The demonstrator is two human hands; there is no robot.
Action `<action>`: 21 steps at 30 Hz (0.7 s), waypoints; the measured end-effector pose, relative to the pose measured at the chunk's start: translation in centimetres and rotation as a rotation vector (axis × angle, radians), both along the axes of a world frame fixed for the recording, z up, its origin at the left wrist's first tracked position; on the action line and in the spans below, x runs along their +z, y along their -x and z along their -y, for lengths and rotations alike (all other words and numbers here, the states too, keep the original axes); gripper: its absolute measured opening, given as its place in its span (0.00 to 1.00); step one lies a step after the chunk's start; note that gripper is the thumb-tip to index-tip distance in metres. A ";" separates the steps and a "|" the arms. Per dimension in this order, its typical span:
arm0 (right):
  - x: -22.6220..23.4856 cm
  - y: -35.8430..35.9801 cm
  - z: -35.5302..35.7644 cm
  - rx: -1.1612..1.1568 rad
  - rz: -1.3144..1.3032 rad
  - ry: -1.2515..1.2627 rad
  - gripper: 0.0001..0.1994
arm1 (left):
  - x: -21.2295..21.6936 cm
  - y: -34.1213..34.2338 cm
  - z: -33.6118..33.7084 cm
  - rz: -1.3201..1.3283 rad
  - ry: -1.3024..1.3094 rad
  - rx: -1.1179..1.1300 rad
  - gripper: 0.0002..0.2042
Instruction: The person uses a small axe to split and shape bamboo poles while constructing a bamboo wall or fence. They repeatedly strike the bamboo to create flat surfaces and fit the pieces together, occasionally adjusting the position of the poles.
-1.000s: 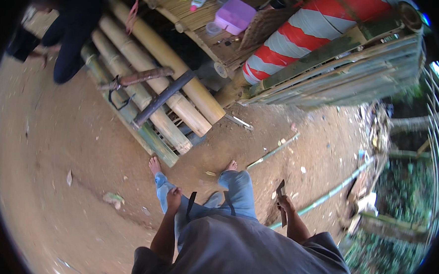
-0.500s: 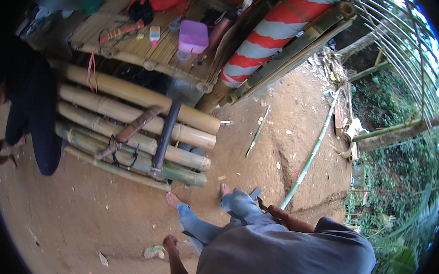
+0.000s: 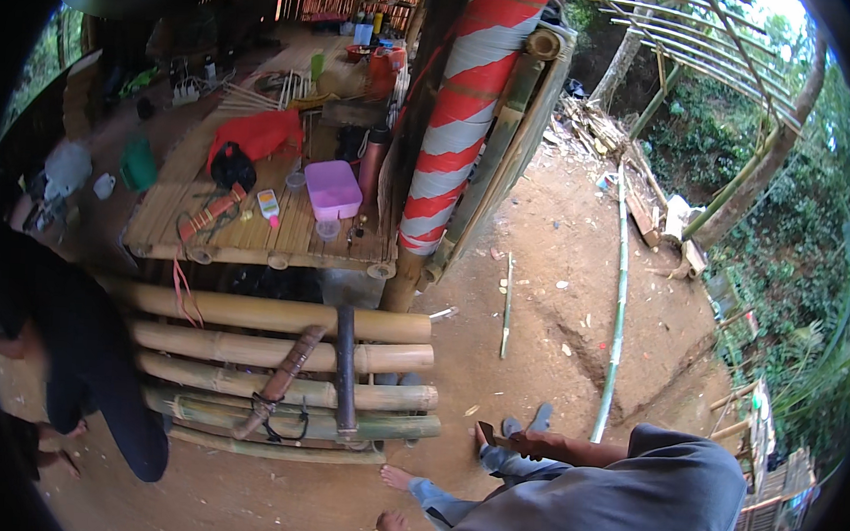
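Step in hand, as we judged it: carrying. The right hand (image 3: 528,446) had its fingers wrapped round the handle of a short-bladed tool (image 3: 486,435), which hung above the legs (image 3: 443,503); we saw it touch no other thing. The left hand (image 3: 392,526) hung low; its fingers looked curled, but we could not tell whether they were closed or held anything. We judged that any next move called for a firm grip, edge kept clear of the legs.

Containers: on the slatted tabletop (image 3: 164,199) we noted a purple box (image 3: 333,191), 2 small clear cups (image 3: 327,229) near it, a white bottle (image 3: 269,205) with a pink cap, and a dark red flask (image 3: 373,163). Contents could not be made out in any.
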State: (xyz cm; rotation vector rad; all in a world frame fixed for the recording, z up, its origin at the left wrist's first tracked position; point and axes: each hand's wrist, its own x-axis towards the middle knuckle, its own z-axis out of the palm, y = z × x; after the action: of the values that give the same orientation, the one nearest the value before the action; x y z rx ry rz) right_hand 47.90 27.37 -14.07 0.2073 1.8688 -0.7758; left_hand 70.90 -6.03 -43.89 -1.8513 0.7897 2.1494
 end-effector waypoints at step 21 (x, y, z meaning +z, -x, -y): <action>-13.4 -10.7 -16.3 0.278 -0.556 -0.225 0.15 | 10.3 9.4 4.0 0.344 0.843 -0.586 0.20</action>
State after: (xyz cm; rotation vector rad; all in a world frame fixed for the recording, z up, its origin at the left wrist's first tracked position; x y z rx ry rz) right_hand 58.60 43.66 -27.44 -0.1449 2.4464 -0.4533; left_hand 61.54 -10.03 -33.55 -1.8552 2.0297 1.1537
